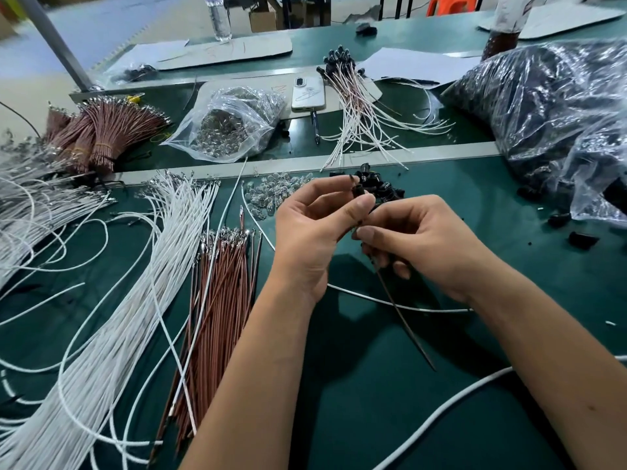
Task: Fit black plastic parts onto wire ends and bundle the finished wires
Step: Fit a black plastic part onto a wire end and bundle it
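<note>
My left hand (312,225) pinches a small black plastic part (359,192) between thumb and fingers, just above the green table (390,385). My right hand (420,245) grips a brown wire (403,320) whose upper end meets the part; the wire hangs down to the right. A white wire (390,301) trails from under my hands. A pile of loose black parts (376,183) lies right behind my fingers. Loose white wires (142,283) and brown wires (220,300) lie to the left. Finished wires with black parts (353,106) sit further back.
A big plastic bag of black parts (549,106) fills the right side. A bag of small clear bulbs (230,123) and loose bulbs (271,193) lie at centre. Bundled brown wires (101,134) are far left. A phone (308,93), a pen (315,125) and a water bottle (220,18) stand behind.
</note>
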### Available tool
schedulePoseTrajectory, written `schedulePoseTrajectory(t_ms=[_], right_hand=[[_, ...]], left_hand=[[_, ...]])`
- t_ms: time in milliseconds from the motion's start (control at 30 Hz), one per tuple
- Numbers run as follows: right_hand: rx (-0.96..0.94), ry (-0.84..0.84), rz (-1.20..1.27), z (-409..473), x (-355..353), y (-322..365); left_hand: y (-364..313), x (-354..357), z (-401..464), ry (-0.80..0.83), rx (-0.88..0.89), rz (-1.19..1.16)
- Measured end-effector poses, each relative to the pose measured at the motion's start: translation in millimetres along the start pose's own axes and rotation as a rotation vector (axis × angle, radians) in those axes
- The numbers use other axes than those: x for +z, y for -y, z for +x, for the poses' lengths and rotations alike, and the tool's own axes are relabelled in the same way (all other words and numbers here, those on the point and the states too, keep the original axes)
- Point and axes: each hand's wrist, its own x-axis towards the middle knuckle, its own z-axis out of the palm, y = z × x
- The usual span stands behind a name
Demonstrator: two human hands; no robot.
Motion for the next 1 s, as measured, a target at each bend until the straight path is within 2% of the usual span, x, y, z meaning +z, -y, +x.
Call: schedulePoseTrajectory(t_ms=[200,400,567,1000], right_hand=[[-0.008,-0.009,0.022,0.8,-2.8,-3.3],[-0.009,-0.03,0.049,0.8,-3.5,-3.4],[-0.004,-0.028,0.069,-0.1,-2.8,-3.0],[0.017,-0.003,0.099,-3.8,-1.0,2.4]], left_hand=[[-0.3,2.4,-1.4,0.038,0.053,0.017],[-2.8,-0.9,0.3,0.09,-0.078,-0.089],[-2.5,-4.8,4.8,0.066,-0.156,-0.149],[0.1,-5.5,4.3,0.053,-0.156,-0.162]])
